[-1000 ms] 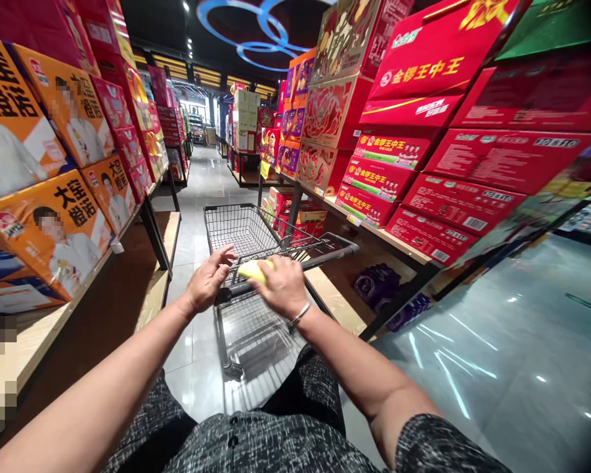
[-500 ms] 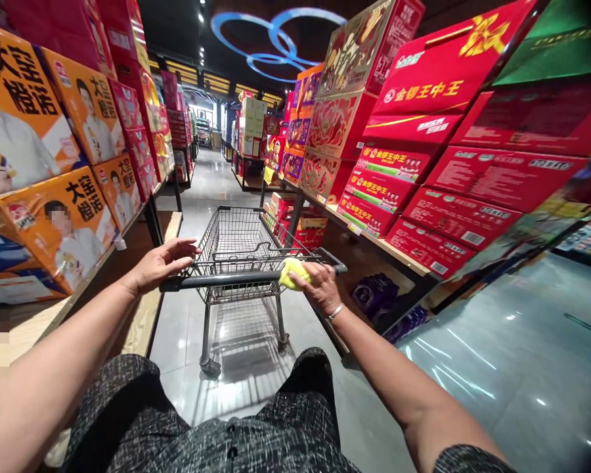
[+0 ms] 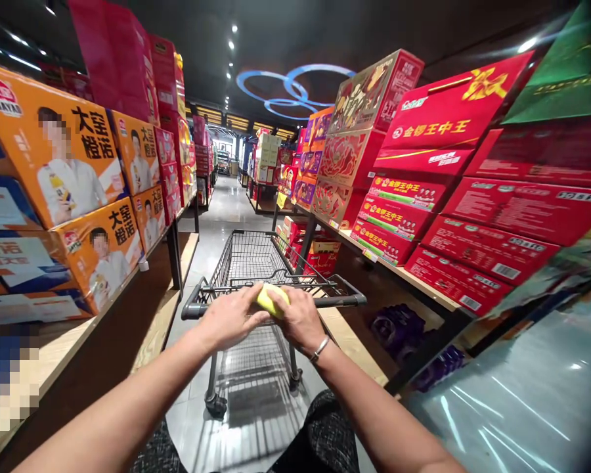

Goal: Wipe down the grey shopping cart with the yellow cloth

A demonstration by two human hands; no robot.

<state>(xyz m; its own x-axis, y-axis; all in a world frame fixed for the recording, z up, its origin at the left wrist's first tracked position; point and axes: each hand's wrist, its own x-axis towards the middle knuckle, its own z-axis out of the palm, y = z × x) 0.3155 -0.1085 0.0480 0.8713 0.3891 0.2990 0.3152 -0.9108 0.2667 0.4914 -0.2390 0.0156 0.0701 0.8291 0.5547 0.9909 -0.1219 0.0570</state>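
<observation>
A folded yellow cloth (image 3: 272, 300) is bunched between my two hands, above the handlebar of a shopping cart (image 3: 339, 301). My right hand (image 3: 301, 320) is closed around its right side, with a bracelet at the wrist. From the other side, my left hand (image 3: 232, 318) grips the cloth's left edge, fingers on top and thumb below. Both hands cover the middle of the handlebar, so I cannot tell whether they touch it. The wire basket (image 3: 249, 253) of the cart points ahead down the aisle.
Orange drink cartons (image 3: 54, 151) are stacked on the left shelf, close to the cart. Red gift boxes (image 3: 426, 125) line the right shelf (image 3: 389, 259), with purple packs (image 3: 398, 328) beneath it. A tiled aisle floor (image 3: 221, 200) runs ahead between the displays.
My left hand has left the handlebar's left end and moved right to the cloth. My right hand has brought the cloth slightly left. The view has tilted up.
</observation>
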